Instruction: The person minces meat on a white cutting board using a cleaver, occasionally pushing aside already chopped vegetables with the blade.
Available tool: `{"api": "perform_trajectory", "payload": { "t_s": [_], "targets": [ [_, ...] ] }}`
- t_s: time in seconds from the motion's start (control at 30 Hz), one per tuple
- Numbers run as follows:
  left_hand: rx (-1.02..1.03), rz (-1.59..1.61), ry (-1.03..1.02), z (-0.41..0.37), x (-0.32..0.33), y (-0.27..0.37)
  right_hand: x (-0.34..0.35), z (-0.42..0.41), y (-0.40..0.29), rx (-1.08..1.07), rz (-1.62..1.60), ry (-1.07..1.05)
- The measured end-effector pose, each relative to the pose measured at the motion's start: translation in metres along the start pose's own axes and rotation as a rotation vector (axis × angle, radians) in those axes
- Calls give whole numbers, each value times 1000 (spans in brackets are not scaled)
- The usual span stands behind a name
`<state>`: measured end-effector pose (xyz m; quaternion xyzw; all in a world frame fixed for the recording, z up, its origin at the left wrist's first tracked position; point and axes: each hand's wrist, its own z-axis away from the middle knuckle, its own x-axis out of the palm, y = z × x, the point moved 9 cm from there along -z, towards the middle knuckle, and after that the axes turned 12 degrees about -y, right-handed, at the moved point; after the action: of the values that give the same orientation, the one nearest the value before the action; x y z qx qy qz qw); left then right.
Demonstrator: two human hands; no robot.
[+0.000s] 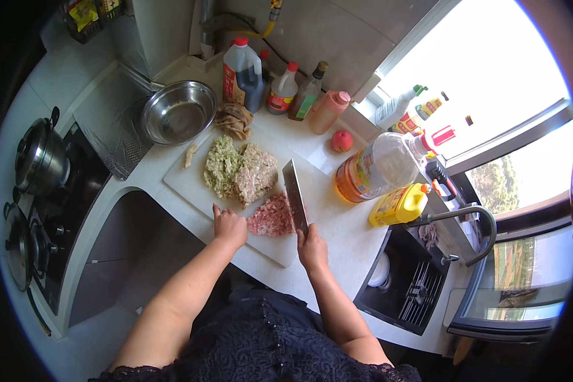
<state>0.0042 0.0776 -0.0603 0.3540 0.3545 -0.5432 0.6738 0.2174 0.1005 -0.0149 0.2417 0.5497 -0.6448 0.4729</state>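
Observation:
My right hand (312, 247) is closed round the handle of a cleaver (295, 193), whose blade stands at the right side of a patch of minced red meat (273, 216). The mince lies on a white cutting board (198, 191). At the board's near left edge, my left hand (229, 227) touches or hovers by the mince, its index finger raised; it holds nothing that I can see. Behind the mince, a heap of chopped green vegetable (222, 164) touches a mound of paler pinkish mince (257, 169). A small pale piece of food (189, 155) lies near the board's left corner.
A steel bowl (179, 114) and a crumpled brown cloth (234, 120) stand beyond the board. Behind are sauce bottles (281, 90) and a red apple (342, 141). To the right are a large oil bottle (379, 167), a yellow jug (399, 206) and a black sink (401, 281). A stove (71, 191) is left.

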Motion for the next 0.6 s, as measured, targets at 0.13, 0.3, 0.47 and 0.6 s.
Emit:
{"api": "perform_trajectory", "payload": {
  "t_s": [0.13,0.3,0.47,0.6],
  "targets": [
    [-4,11,-32,-1,0,0,4,4,0,29,-21,7],
    [-5,3,-30,2,-1,1,-5,5,-5,-38,-60,28],
    [-4,27,5,-2,0,0,4,6,-3,22,-33,-37],
    [-3,40,-65,-2,-2,0,3,4,1,27,-47,-5]
  ]
}}
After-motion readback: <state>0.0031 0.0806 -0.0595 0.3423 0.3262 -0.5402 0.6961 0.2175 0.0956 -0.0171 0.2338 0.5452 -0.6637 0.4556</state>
